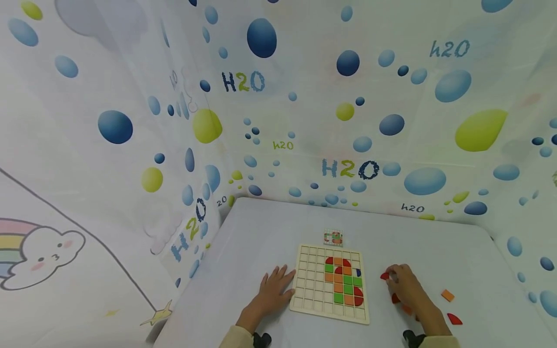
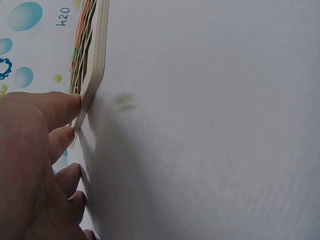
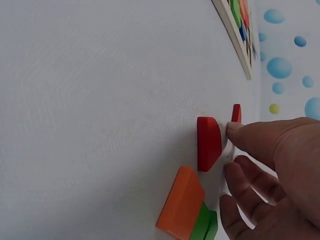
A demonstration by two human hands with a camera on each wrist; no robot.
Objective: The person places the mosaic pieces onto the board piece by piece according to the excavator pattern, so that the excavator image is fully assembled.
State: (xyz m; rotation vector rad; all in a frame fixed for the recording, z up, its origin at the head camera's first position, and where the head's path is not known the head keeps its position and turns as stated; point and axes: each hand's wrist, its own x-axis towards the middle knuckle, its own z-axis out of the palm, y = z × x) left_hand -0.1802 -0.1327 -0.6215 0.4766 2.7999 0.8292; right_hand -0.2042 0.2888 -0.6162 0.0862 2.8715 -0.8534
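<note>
A square wooden grid board (image 1: pixel 315 290) lies on the table, with red, orange and green pieces and one blue piece set in its right part. My left hand (image 1: pixel 275 291) rests at the board's left side with fingers spread; in the left wrist view the thumb (image 2: pixel 65 107) touches the board's edge. Right of the board, my right hand (image 1: pixel 405 285) pinches a small red rounded piece (image 1: pixel 385 276) at its fingertips. Below that hand lie another red curved piece (image 3: pixel 209 144), an orange block (image 3: pixel 181 202) and green blocks (image 3: pixel 202 222), partly hidden by the hand in the head view.
A small patterned card (image 1: pixel 333 237) lies just behind the board. Farther right on the white table (image 1: pixel 270 227) are a loose orange square (image 1: pixel 447 295) and a red quarter-round piece (image 1: pixel 454 319). Printed curtains with bubbles stand along the table's back and left sides.
</note>
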